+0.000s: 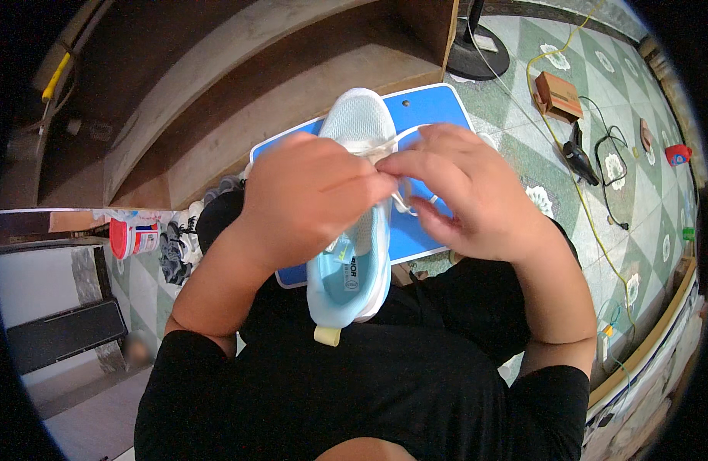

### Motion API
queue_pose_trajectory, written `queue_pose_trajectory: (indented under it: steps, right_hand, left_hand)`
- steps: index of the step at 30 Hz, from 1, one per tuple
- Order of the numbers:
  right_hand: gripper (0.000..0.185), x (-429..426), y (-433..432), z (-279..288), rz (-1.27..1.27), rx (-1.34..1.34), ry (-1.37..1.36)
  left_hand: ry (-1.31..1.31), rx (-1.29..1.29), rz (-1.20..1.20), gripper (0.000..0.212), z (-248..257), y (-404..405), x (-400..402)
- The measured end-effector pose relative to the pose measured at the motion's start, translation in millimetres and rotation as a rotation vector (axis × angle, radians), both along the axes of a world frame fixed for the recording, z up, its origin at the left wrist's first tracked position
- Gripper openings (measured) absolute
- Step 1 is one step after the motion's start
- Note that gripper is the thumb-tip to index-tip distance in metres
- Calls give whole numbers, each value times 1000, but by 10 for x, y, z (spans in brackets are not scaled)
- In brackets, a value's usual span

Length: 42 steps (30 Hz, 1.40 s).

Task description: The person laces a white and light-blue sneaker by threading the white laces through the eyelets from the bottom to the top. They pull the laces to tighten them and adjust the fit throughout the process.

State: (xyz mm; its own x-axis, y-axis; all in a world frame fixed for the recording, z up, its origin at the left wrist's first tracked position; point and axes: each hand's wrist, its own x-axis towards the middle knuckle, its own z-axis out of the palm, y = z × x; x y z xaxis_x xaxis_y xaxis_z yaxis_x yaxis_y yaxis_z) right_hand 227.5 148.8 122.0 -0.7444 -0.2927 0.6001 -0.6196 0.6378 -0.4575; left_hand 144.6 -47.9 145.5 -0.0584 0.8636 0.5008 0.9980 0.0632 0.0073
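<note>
A pale blue and white mesh sneaker [358, 115] lies with its toe away from me and its heel, with a cream pull tab [327, 335], towards my body. Under its front half is a small blue board with a white rim [420, 230]. My left hand [313, 196] covers the sneaker's middle, its fingertips pinched near the eyelets and partly hidden. To its right, my right hand [463, 190] holds a white shoelace [408, 135] between thumb and fingers. The lace loops beside the tongue. Both hands look slightly blurred.
Wooden shelving [307, 86] stands just beyond the board. Several shoes [181, 242] and a red-lidded bucket [133, 237] are at left. On the tiled floor at right lie a cardboard box [558, 97], a black hair dryer [579, 161] and a yellow cable [584, 213]. A round black stand base [480, 57] stands beyond.
</note>
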Motion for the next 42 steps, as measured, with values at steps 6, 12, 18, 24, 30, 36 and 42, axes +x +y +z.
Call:
queue_pose_trajectory:
  steps: [6,12,18,24,30,36,42]
  right_hand:
    - [31,43,84,35,54,-152,-265]
    - [22,12,-107,-143,-70,-204,-111]
    - [20,-103,29,-229,-106,141,63]
    - [22,-190,20,-308,-110,296,82]
    - [22,-222,19,-329,-102,376,106]
    - [20,-255,-13,-346,-87,461,162]
    - [21,-271,-61,-376,-104,529,223]
  left_hand:
    - [-70,30,14,17,-12,-28,-83]
    - [-127,65,92,13,-37,9,-34]
    - [-356,71,131,15,-262,-82,-196]
    - [-457,-64,344,9,-502,-119,-185]
    - [-580,-24,324,15,-648,-57,-148]
    - [-584,31,335,15,-712,-46,-134]
    - [-581,77,335,14,-744,-59,-128]
